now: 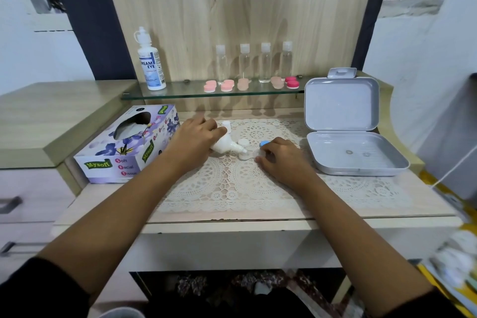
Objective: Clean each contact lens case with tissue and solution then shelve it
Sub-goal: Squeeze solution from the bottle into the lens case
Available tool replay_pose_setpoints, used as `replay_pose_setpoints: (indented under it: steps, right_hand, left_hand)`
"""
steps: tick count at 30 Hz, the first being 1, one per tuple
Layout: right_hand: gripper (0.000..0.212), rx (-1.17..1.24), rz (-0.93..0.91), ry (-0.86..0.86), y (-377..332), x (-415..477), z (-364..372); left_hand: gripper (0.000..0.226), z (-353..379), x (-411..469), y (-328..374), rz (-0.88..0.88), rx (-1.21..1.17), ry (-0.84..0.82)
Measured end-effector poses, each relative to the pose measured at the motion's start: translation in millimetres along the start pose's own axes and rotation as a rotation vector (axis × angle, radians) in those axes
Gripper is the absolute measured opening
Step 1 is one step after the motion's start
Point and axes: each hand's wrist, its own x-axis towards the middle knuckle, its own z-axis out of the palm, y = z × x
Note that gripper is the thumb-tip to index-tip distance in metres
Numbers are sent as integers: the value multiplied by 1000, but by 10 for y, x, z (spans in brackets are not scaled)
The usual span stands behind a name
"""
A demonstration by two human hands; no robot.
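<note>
My left hand (196, 137) grips a small white solution bottle (227, 144), tipped on its side with the nozzle pointing at an open white contact lens case (244, 155) on the lace mat. A white cap (243, 142) lies just behind the case, and the bottle's cap (226, 124) stands further back. My right hand (281, 157) holds the case's right side steady, fingers curled over it, with a blue cap (263, 143) at the fingertips. A purple tissue box (129, 144) sits to the left.
The glass shelf (180, 93) carries a tall solution bottle (151, 59), several clear bottles (254, 62) and pink lens cases (225, 85), with a darker pink one (292, 82). An open grey plastic box (356, 152) stands at right. The lace mat (232, 183) covers the desk.
</note>
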Motion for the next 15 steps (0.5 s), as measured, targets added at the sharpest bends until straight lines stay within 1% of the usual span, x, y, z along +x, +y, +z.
replay_pose_setpoints:
  steps: [6,11,15]
  right_hand:
    - [29,2,-2,-2,2,8,2]
    - [28,10,2,2,3,5,-1]
    - [28,20,3,-3,5,9,0]
  left_hand:
    - [53,-3,26,6,-54,-71,16]
    - [53,-16,126,85,-18,-55,42]
    - [55,29,175,127,3,-67,31]
